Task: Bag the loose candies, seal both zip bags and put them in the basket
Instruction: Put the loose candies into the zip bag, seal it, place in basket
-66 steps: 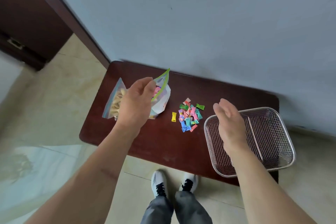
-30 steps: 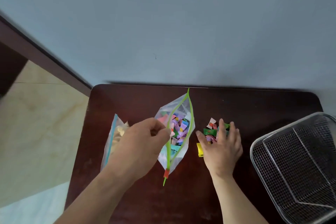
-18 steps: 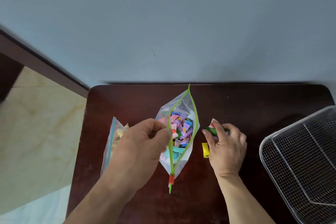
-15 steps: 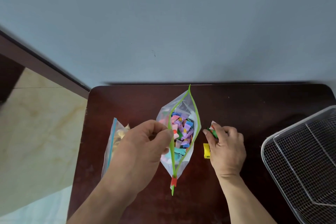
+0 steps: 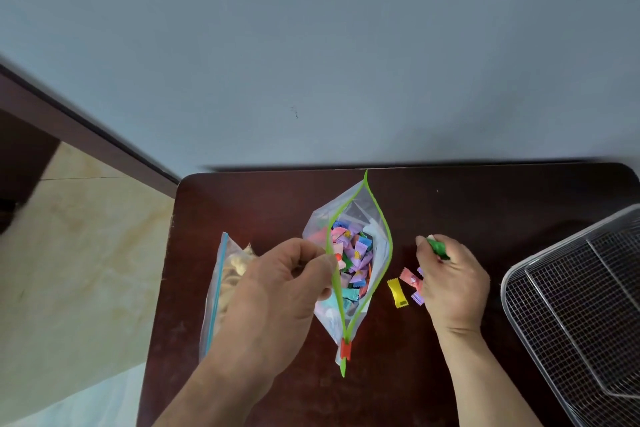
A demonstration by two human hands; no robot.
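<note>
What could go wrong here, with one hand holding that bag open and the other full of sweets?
1. The left hand pinches only one lip of the green-zip bag; if it slips, the mouth may close before the candies arrive.
2. The right hand holds a fistful, a green candy poking out, and could drop some.
3. The yellow candy and others on the table may be overlooked.

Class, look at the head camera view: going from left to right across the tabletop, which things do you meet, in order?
Blue-zip bag of pale snacks → left hand → open green-zip bag of candies → yellow candy → right hand holding a green candy → wire basket.
</note>
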